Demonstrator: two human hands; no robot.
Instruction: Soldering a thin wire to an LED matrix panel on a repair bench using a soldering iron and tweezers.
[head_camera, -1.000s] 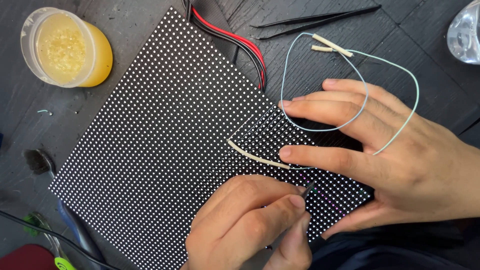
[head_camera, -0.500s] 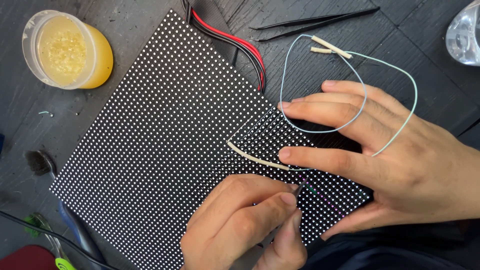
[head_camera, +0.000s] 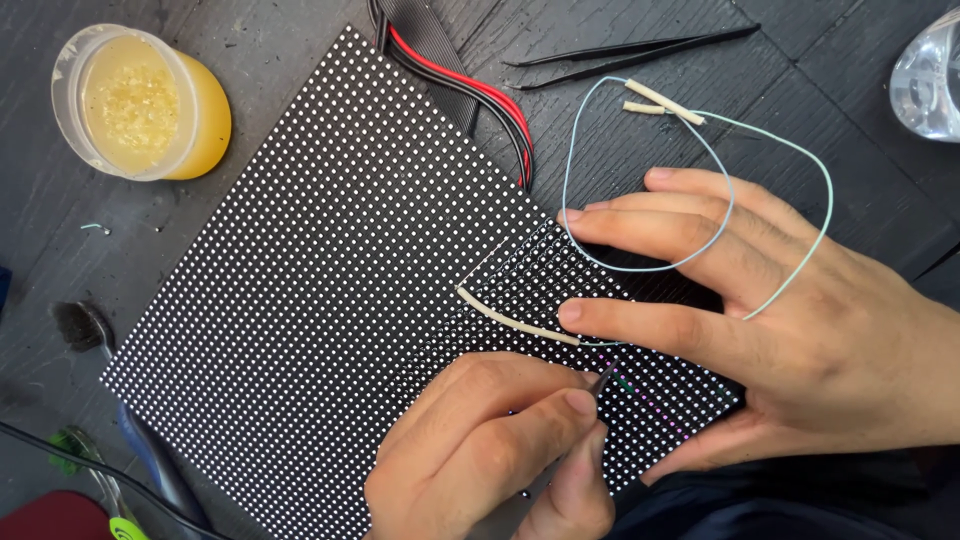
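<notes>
My left hand (head_camera: 490, 450) pinches a probe (head_camera: 600, 385) at the panel (head_camera: 330, 280) — right hand (head_camera: 780, 320), spread flat, pins wire (head_camera: 520, 325) steady.

Jar (head_camera: 140, 105) left of dotted panel (head_camera: 330, 270), tweezers (head_camera: 630, 55) behind, wire loop (head_camera: 700, 180) right.

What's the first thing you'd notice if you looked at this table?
The big black panel covered in rows of tiny white dots fills the middle of the dark table. At its lower right corner, the left hand holds a thin tool to the dots while the right hand presses flat on the panel, with a pale wire looped over its fingers. A yellow jar sits at the top left.
</notes>
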